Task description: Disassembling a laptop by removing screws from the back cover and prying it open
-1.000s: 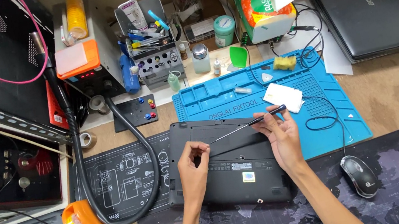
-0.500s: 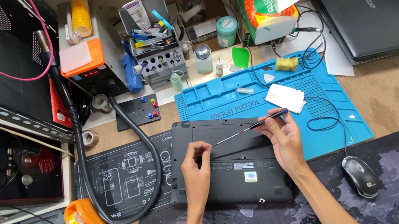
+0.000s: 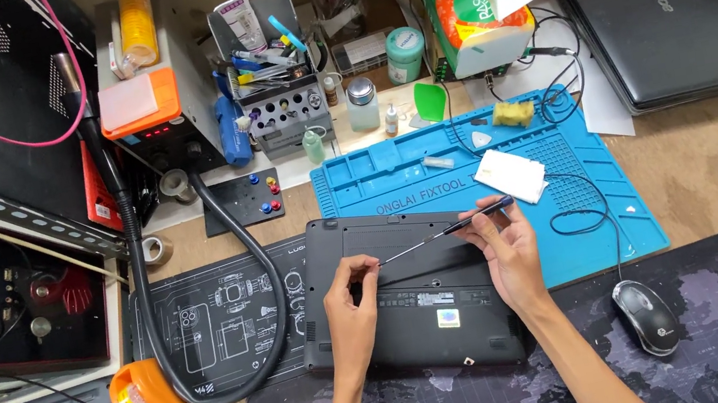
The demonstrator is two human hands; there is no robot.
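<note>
Both forearms reach forward, side by side. The left hand [image 3: 351, 309] pinches with curled fingers. The right hand [image 3: 507, 249] grips with fingertips closed.
</note>
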